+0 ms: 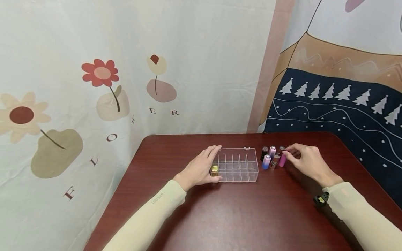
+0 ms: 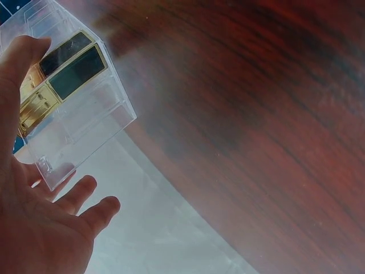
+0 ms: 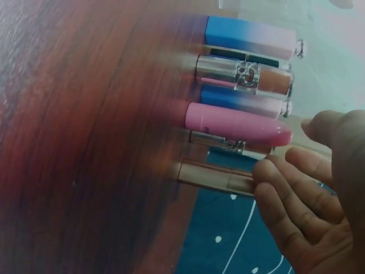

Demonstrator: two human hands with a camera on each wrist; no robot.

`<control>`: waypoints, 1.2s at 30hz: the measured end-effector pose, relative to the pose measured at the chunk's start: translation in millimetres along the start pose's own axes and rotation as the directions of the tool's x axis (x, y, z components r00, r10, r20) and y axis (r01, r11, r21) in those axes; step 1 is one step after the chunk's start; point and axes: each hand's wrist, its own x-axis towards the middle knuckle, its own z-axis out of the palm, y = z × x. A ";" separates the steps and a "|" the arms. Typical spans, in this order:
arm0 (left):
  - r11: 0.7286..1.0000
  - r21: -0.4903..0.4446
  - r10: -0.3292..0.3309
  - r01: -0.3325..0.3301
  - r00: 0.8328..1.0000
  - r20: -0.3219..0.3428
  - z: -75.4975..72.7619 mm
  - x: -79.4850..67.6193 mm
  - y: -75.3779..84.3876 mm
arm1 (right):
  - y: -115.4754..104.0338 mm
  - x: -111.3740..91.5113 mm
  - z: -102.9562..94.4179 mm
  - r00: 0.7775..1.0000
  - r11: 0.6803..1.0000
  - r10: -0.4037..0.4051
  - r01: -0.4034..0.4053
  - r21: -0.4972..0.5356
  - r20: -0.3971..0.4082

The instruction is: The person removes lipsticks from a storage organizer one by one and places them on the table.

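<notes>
My left hand (image 1: 199, 167) grips the left end of a clear plastic divided box (image 1: 237, 177), fingers at its back corner and thumb at the front. Gold-and-dark lipstick tubes (image 2: 78, 71) show through its wall in the left wrist view; from the head, gold tops (image 1: 214, 170) sit in the leftmost slots. To the right, my right hand (image 1: 306, 161) is at the top of a pink tube (image 3: 236, 124) standing upright on the table. The thumb (image 3: 320, 127) and fingers are spread around its tip, with a gap showing in the right wrist view.
Beside the pink tube stand blue-to-pink tubes (image 1: 266, 162), a brown-and-silver lip gloss (image 3: 245, 75), a dark tube (image 1: 264, 153) and a gold-toned tube (image 3: 214, 176), close together. They stand on a dark red wooden table (image 1: 232, 216). Printed curtains (image 1: 201, 69) hang behind its far edge.
</notes>
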 end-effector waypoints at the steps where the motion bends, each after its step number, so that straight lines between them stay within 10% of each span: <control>1: 1.000 0.002 -0.002 0.002 1.000 0.004 0.6 0.4 0.1 | -1.4 -0.1 -0.4 1.000 1.000 -0.002 0.002 -0.004 -0.010; 16: 1.000 -0.003 -0.008 0.008 1.000 0.016 4.1 2.4 1.2 | -33.9 5.4 5.4 0.985 0.997 -0.071 0.073 0.007 -0.161; 36: 1.000 0.005 -0.008 0.008 1.000 -0.004 4.0 0.3 -4.1 | -90.1 21.0 43.5 0.956 0.958 -0.266 0.276 0.072 -0.123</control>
